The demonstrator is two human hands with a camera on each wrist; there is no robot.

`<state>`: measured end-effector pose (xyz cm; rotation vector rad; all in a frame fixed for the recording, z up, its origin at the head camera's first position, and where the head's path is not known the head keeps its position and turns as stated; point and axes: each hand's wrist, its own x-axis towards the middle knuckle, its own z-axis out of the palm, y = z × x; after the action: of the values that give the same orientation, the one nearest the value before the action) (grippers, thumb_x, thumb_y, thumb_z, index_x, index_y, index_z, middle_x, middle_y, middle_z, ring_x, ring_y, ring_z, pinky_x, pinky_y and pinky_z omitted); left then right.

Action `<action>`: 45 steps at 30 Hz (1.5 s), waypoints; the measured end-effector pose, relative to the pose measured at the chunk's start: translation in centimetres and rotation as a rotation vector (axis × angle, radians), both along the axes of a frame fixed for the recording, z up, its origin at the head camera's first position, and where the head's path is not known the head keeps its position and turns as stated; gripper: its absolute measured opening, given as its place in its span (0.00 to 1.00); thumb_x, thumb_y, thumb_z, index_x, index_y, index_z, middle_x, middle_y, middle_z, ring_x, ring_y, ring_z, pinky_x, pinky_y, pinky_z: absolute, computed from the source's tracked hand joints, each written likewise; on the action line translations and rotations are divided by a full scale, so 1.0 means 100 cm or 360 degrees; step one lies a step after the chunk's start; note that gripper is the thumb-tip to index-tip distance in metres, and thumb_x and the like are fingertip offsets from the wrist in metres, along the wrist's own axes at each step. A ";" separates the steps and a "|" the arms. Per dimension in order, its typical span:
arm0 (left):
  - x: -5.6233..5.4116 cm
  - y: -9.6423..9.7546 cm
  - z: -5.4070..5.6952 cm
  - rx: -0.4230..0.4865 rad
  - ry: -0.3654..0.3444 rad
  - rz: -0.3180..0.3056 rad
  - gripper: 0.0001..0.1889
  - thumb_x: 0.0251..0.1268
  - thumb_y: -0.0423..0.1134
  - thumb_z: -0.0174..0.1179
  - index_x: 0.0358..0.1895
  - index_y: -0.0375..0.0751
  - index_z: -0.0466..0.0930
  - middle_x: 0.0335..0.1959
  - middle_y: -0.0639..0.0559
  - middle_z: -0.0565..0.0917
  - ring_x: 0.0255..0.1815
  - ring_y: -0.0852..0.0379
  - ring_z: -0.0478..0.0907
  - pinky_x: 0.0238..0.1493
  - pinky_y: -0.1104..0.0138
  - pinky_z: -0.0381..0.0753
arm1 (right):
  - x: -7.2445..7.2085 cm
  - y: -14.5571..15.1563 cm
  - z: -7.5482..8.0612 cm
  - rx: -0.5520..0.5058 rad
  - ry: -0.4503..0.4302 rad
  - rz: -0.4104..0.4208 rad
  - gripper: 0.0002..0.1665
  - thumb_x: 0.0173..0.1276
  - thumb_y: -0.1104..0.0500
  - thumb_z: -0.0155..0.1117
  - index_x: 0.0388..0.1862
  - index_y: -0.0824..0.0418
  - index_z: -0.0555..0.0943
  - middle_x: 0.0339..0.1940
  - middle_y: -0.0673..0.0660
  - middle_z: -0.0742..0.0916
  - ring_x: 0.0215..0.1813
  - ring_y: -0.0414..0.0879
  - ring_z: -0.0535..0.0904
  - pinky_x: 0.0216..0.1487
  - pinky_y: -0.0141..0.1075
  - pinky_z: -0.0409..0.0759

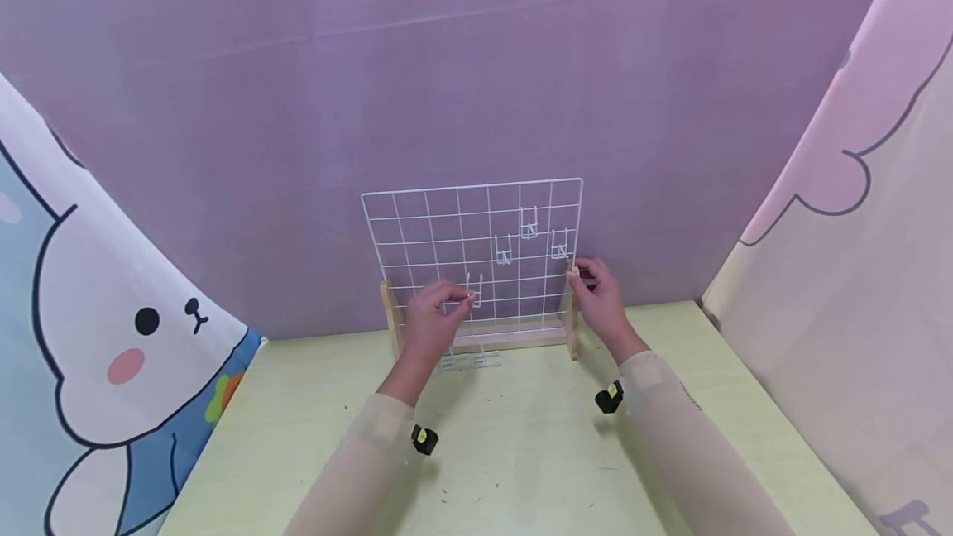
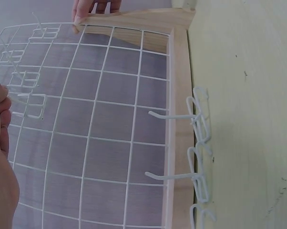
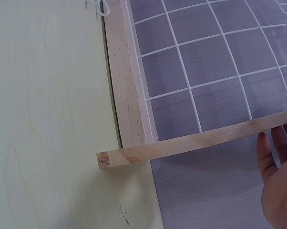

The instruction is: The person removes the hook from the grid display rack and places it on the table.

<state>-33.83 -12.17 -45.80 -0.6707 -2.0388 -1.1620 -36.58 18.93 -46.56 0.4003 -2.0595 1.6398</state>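
Head view: white wire grid point(image 1: 432, 241), upright in wooden stand point(image 1: 514, 342); three hung hooks point(image 1: 529, 229), right half. Left hand point(image 1: 430, 321): pinching a fourth hook point(image 1: 478, 296) at the grid, lower left of those three. Right hand point(image 1: 605, 308): gripping the right upright point(image 1: 572, 331).

Left wrist view: loose hooks point(image 2: 200, 179) beside the stand's base; seating of the pinched hook unclear, best kept square to the wires.

Right wrist view: fingers against the upright; steady bracing should limit wobble.

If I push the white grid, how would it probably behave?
The grid would probably stay stiff, since its wires cross in a regular lattice. It looks light for its size: thin wire, mostly open gaps. A push near the top might tip it, because it rises above its slim stand, though the right hand holding that could steady it.
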 end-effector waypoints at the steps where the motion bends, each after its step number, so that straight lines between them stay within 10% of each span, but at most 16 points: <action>1: 0.000 0.001 -0.001 0.0001 -0.0020 -0.0001 0.07 0.64 0.28 0.79 0.37 0.43 0.92 0.38 0.55 0.92 0.41 0.55 0.88 0.42 0.67 0.85 | 0.000 0.000 0.000 -0.0002 -0.0004 0.0001 0.16 0.82 0.71 0.63 0.63 0.81 0.80 0.55 0.75 0.82 0.57 0.71 0.79 0.46 0.21 0.77; 9: -0.002 0.007 -0.013 -0.0025 -0.0062 -0.0059 0.07 0.62 0.26 0.80 0.37 0.41 0.92 0.39 0.53 0.92 0.44 0.53 0.89 0.54 0.62 0.89 | 0.000 0.001 -0.001 0.0013 -0.0001 -0.0008 0.16 0.83 0.71 0.63 0.63 0.81 0.80 0.55 0.75 0.82 0.57 0.69 0.79 0.46 0.21 0.77; 22: 0.002 0.018 -0.022 -0.0052 -0.0074 -0.0125 0.06 0.64 0.26 0.78 0.37 0.41 0.93 0.36 0.52 0.91 0.39 0.53 0.88 0.43 0.55 0.92 | -0.020 0.006 -0.020 0.0062 0.0011 -0.0058 0.15 0.84 0.70 0.62 0.63 0.79 0.81 0.57 0.76 0.82 0.56 0.68 0.79 0.46 0.25 0.77; 45: -0.001 0.031 -0.039 -0.0154 -0.0451 -0.0127 0.03 0.70 0.31 0.76 0.40 0.44 0.93 0.38 0.58 0.91 0.41 0.60 0.86 0.50 0.63 0.89 | -0.032 0.014 -0.032 0.0088 -0.0038 -0.0042 0.16 0.85 0.62 0.65 0.64 0.68 0.84 0.57 0.62 0.83 0.56 0.52 0.80 0.50 0.28 0.81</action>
<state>-33.88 -9.08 -49.71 -0.6709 -2.3358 -1.2704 -39.75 20.35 -49.79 0.3726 -2.1229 1.5826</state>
